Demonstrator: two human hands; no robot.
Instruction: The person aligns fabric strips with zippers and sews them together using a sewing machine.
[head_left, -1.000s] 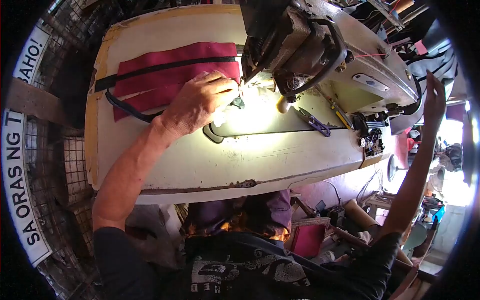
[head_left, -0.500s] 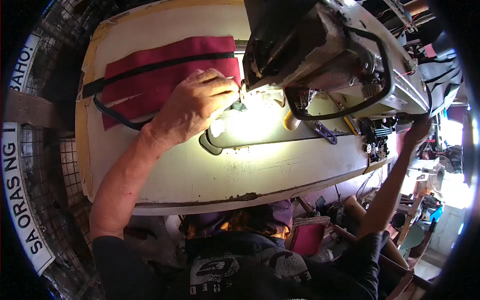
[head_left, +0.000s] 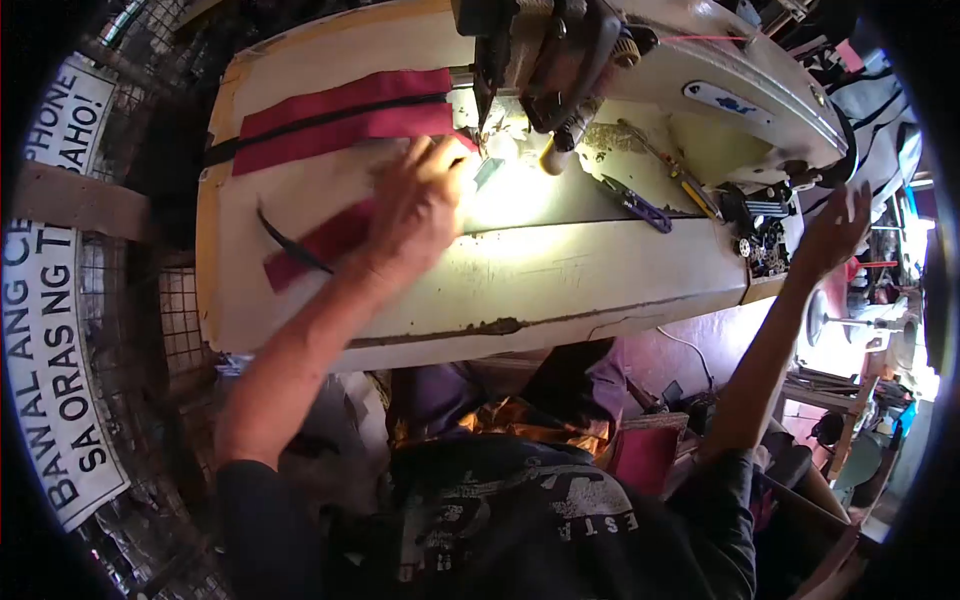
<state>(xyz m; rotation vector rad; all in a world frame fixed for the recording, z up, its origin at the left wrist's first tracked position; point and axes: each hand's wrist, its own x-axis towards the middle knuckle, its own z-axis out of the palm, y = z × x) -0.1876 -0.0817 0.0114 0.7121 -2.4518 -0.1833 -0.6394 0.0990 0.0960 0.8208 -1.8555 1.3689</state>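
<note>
At the lit needle area, my left hand (head_left: 425,205) is closed, slightly blurred, with a bit of red cloth showing at its fingertips. A red fabric strip (head_left: 325,243) passes under that hand, and a thin black strip (head_left: 285,240) curves across its left end. Behind it lies a larger red fabric piece (head_left: 345,110) with a black band along its length. The sewing machine (head_left: 570,60) stands just beyond my left hand. My right hand (head_left: 840,235) is raised, fingers apart and holding nothing, just below the machine's dark handwheel (head_left: 845,150).
On the machine bed lie a purple-handled tool (head_left: 640,207) and a yellow cutter (head_left: 700,195). Small black metal parts (head_left: 765,225) sit at the table's right end. The table's worn front edge (head_left: 490,328) runs above my lap.
The view has shifted. The red strip now lies apart from the larger banded piece, angled toward me. My right hand has come off the handwheel area and its fingers have spread.
</note>
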